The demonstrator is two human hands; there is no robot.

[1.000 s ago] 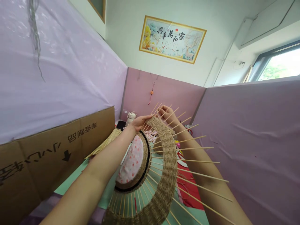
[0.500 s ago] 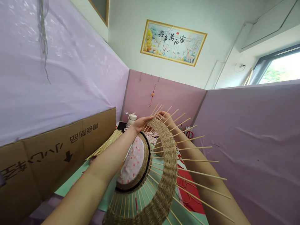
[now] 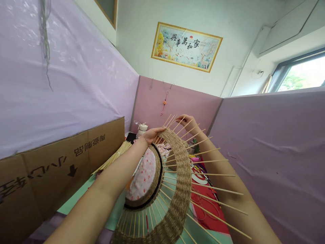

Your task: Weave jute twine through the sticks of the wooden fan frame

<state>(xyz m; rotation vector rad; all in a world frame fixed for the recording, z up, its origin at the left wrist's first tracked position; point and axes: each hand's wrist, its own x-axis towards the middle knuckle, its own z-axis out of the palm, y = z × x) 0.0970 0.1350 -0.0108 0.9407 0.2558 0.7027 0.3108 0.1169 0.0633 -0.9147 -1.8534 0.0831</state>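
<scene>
A round weaving of twine on thin wooden sticks fills the lower middle of the view, tilted, with stick ends fanning out past its rim. Its centre is pale pink fabric with red dots, bordered by tan and black rings. One stick near the bottom is red. My left hand is closed on the weaving's upper end, thumb on the twine band. Just beyond the stick tips, to the right, my right hand has its fingers pinched together; whatever they hold is too small to make out.
A cardboard box stands at the left, beside a bundle of thin sticks. Behind are a white bottle and a pink partition with a hanging charm. Red sheet material lies on the green tabletop.
My right hand has moved up and right, away from the twine band to outside the stick tips. My left hand keeps its hold, and the weaving has hardly moved.
</scene>
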